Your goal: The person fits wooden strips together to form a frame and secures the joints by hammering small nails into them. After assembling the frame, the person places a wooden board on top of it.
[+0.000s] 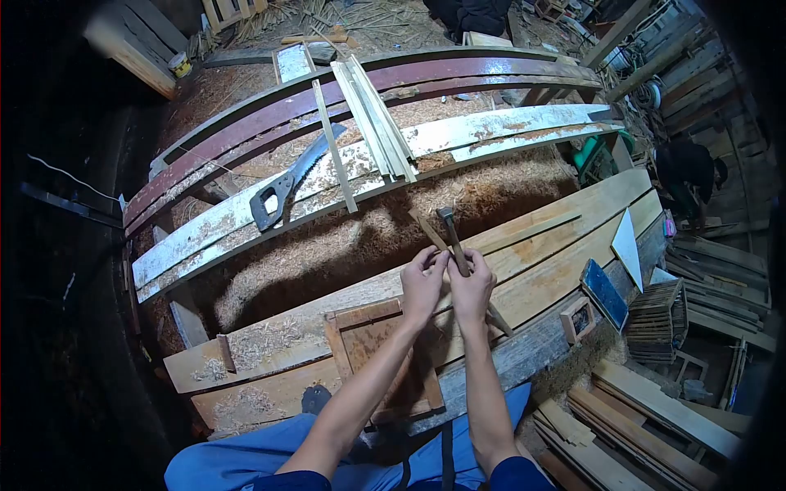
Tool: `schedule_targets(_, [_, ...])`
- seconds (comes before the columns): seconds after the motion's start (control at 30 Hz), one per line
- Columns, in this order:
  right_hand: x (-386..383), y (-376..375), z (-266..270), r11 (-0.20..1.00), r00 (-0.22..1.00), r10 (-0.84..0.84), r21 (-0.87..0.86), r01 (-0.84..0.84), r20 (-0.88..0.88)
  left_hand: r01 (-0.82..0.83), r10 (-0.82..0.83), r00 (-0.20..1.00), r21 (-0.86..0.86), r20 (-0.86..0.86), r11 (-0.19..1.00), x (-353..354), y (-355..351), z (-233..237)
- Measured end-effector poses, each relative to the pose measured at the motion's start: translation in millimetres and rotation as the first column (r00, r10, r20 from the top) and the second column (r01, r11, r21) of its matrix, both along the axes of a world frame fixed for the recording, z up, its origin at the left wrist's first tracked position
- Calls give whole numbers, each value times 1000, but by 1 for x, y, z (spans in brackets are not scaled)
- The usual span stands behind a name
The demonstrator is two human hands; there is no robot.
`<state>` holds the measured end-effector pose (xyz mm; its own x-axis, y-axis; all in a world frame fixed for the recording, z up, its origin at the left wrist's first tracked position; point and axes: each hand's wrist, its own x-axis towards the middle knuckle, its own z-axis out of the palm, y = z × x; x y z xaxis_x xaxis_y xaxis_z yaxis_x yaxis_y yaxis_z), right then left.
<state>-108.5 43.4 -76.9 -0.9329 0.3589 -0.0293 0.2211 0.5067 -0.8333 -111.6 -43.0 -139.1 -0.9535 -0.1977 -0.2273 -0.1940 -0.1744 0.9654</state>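
One plank bench (524,270) above sawdust-strewn floor (368,229).

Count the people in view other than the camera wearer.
2: one person, cut off by the top edge; another person bending over at the right. Others may be hidden.

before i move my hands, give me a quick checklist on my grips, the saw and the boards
- Narrow brown wooden piece gripped in left hand: ok
- Hammer-like tool with dark metal head and wooden handle gripped in right hand: ok
- Black-handled saw with blue-grey blade lying away from both hands: ok
- Pale wooden boards free of shavings: not ok, pale wood shavings lie on their left end
- Small part pinched between fingertips: cannot tell, too small to see
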Motion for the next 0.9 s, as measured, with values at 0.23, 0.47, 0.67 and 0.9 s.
schedule_targets(0.23, [11,9,6,972,996,-81,-226,69,-43,14,-12,998,40,-54,999,-7,8,13])
schedule_targets(0.47, [33,45,25,970,957,-222,-142,197,-186,56,-102,958,-175,-267,983,-91,14,72])
schedule_targets(0.67, [53,57,52,909,924,-368,-248,334,-103,164,-260,883,-263,-391,951,-119,27,122])
schedule_targets(0.9, [64,57,58,861,878,-463,-294,415,-118,156,-497,767,-632,-406,759,-87,38,164])
